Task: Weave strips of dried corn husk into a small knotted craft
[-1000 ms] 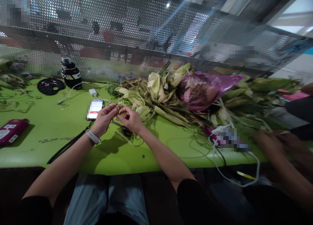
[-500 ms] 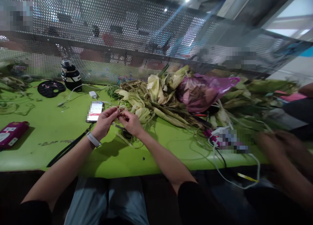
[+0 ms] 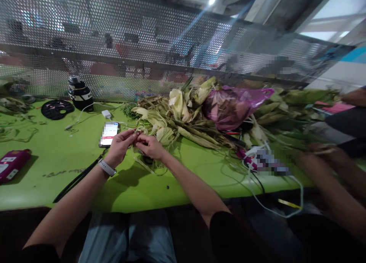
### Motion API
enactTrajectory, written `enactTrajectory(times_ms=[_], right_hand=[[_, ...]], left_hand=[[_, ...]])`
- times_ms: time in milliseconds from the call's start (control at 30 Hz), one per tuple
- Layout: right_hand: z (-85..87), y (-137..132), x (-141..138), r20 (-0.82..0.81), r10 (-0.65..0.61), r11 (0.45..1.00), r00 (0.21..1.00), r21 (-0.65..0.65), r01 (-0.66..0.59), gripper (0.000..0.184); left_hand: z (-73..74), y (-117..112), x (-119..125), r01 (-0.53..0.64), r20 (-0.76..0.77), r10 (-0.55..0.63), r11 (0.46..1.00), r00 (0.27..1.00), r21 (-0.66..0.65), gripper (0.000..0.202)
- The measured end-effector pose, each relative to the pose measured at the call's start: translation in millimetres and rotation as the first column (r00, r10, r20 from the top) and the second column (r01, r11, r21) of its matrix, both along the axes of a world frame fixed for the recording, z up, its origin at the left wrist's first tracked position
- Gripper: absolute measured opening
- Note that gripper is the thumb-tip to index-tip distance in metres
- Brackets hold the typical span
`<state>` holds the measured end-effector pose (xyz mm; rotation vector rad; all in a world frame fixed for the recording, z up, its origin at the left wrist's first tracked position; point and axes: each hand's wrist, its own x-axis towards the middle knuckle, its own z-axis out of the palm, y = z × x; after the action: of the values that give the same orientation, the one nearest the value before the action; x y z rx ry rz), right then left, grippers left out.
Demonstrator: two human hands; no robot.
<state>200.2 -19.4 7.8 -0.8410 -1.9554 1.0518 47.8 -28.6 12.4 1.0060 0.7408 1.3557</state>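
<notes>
My left hand [image 3: 119, 146] and my right hand [image 3: 150, 146] meet fingertip to fingertip above the green table [image 3: 71, 179]. Both pinch a thin pale strip of corn husk [image 3: 137, 134] between them. A white band sits on my left wrist. Just behind my hands lies a heap of corn husks [image 3: 171, 120], yellow-green and dry. Loose husk strips [image 3: 151, 167] trail on the table under my right hand.
A phone [image 3: 108, 134] with a white charger cable lies left of my hands. A pink plastic bag [image 3: 231, 106] rests on the husk heap. A black bottle [image 3: 80, 95], a black disc [image 3: 56, 108] and a magenta case [image 3: 11, 165] sit left. Another person's arms [image 3: 328, 179] work at right. Perforated metal screen behind.
My hands have stayed together on the husk strip, shifting slightly left and down. The other person's hands at right have moved.
</notes>
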Motion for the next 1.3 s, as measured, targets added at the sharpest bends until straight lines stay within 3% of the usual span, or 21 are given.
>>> enactTrajectory(times_ms=[100, 200, 333, 433, 567, 833, 1033, 1300], right_hand=[[2.6, -2.0, 0.6, 0.035, -0.001, 1.000, 0.999, -0.005, 0.001, 0.018], [10.5, -7.7, 4.6, 0.099, -0.127, 0.987, 0.987, 0.112, 0.116, 0.020], [23.4, -12.9, 14.8, -0.012, -0.360, 0.881, 0.933, 0.325, 0.344, 0.021], [26.3, -8.9, 20.4, -0.054, -0.400, 0.825, 0.915, 0.413, 0.385, 0.021], [21.5, 1.4, 21.7, 0.036, -0.330, 0.872, 0.943, 0.393, 0.290, 0.022], [20.0, 9.9, 24.4, 0.048, -0.250, 0.953, 0.967, 0.189, 0.237, 0.019], [19.5, 10.5, 25.2, 0.043, -0.274, 0.957, 0.961, 0.110, 0.268, 0.016], [26.4, 8.2, 26.9, 0.206, -0.245, 0.961, 0.947, 0.184, 0.209, 0.021]], left_hand=[[2.5, -0.3, -1.5, 0.015, -0.040, -0.015, 1.000, 0.999, 0.012, 0.036], [4.9, 0.6, -3.4, 0.002, -0.097, 0.003, 0.999, 0.995, 0.050, 0.038], [8.2, 0.9, -5.8, 0.005, -0.229, 0.015, 0.996, 0.973, 0.086, 0.037], [9.5, 0.0, -6.9, 0.076, -0.315, -0.039, 0.991, 0.948, 0.107, 0.039], [9.5, -0.6, -8.8, 0.117, -0.358, -0.067, 0.986, 0.931, 0.120, 0.042], [6.0, 3.5, -11.8, 0.140, -0.379, -0.074, 0.979, 0.922, 0.150, 0.029], [4.9, 6.7, -11.1, 0.129, -0.441, -0.028, 0.971, 0.897, 0.201, 0.026], [3.7, 8.8, -12.5, 0.102, -0.517, 0.014, 0.976, 0.856, 0.195, 0.023]])
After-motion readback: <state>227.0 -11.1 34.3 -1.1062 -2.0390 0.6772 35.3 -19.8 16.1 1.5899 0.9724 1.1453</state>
